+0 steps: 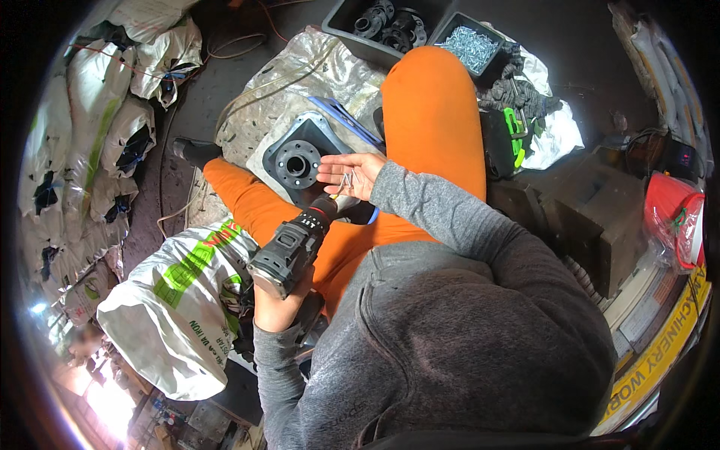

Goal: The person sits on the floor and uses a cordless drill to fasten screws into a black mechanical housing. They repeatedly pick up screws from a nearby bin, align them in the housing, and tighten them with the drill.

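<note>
Left hand (276,309): it is closed around the grip of a black cordless drill (289,251), below the tool body. The fingers of this hand are mostly hidden under the drill, so I cannot tell how each one lies, or whether one is on the trigger.

Drill: it is tilted, with its chuck up and to the right, toward the other hand. The bit ends just beside the palm; I cannot tell if it touches something there.

Right hand (352,176): the palm is turned up and the hand is open. The fingers (337,160) are stretched out to the left, a little apart, and they are not clamped on anything.

Loose screws (346,180): several small silvery ones lie in the open palm, at the base of the fingers.

Round black flange (287,166): it lies just left of the right fingertips, with a raised hub in the middle and holes around it. It sits over a dark square-rimmed piece (311,124), between the person's legs.

Large grey box (352,41): it stands at the far side, and more black flanged parts (371,22) are inside.

Small grey box (487,64): it is beside the large one, near the right knee, and filled with many silvery screws.

Right of the knee: a green-handled tool (514,131) lies near grey gloves (517,94).

Left side: a big white sack (176,315) is near the left hand.
</note>
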The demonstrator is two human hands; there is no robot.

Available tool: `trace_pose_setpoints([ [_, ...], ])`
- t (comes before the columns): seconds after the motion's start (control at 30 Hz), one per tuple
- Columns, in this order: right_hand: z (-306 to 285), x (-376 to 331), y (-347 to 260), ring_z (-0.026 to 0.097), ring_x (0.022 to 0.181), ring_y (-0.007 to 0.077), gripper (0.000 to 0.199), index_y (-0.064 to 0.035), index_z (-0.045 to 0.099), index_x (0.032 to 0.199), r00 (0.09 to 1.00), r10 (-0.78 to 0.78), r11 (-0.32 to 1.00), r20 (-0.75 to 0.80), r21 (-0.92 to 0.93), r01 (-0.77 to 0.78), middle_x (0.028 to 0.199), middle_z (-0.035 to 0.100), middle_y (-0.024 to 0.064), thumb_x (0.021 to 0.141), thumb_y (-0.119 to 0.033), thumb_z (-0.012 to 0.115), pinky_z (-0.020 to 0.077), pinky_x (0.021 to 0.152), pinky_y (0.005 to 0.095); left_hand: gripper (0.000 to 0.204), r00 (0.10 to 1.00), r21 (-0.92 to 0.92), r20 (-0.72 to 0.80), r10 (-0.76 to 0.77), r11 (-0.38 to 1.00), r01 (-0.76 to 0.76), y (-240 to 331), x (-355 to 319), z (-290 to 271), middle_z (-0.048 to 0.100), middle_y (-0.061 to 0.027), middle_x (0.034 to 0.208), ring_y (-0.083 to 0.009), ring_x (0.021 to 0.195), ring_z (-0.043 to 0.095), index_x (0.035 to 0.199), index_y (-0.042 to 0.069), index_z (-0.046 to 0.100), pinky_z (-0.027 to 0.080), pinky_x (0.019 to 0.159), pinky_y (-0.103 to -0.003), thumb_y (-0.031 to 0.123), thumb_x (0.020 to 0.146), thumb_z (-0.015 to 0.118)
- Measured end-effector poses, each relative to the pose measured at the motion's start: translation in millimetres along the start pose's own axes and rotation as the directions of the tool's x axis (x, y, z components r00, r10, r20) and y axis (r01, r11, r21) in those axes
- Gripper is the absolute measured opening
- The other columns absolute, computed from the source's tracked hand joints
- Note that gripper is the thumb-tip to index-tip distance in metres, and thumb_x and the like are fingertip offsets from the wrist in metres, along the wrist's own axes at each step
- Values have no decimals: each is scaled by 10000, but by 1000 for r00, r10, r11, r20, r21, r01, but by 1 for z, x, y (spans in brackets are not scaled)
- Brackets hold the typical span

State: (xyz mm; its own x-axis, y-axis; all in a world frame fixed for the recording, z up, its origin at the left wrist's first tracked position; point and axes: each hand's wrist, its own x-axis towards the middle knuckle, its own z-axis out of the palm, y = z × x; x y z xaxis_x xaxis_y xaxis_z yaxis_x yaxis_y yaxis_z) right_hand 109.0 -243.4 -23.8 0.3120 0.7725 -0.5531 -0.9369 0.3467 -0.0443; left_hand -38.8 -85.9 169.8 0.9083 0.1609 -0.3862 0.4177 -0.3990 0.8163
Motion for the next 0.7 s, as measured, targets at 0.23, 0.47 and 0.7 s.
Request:
trace_pose_setpoints([
  [0.23, 13, -1, 1, 570, 1128, 287, 401, 44, 460, 1269, 998, 26, 999, 52, 34, -28, 1182, 587, 179, 884, -64, 421, 464, 972, 445, 289, 998, 29, -51, -27, 999, 29, -4, -8, -1, 644, -114, 909, -231, 819, 626, 993, -4, 611, 493, 743, -332, -8, 710, 668],
  [0.47, 19, -4, 3, 588, 1098, 246, 360, 7, 495, 1253, 992, 46, 991, 119, -127, -31, 1163, 598, 149, 900, -61, 475, 485, 949, 411, 260, 994, 34, -107, 4, 999, -1, -4, -3, -9, 655, -98, 892, -200, 795, 631, 975, -3, 621, 498, 733, -325, -23, 717, 650],
  [0.7, 20, -1, 9, 634, 992, 188, 215, -60, 578, 1124, 981, 157, 952, 112, -280, -121, 1105, 634, 87, 922, -133, 558, 550, 834, 365, 253, 986, 53, -148, 73, 996, -66, -5, 6, -14, 659, -90, 889, -185, 782, 628, 967, -15, 620, 500, 734, -319, -9, 715, 648],
])
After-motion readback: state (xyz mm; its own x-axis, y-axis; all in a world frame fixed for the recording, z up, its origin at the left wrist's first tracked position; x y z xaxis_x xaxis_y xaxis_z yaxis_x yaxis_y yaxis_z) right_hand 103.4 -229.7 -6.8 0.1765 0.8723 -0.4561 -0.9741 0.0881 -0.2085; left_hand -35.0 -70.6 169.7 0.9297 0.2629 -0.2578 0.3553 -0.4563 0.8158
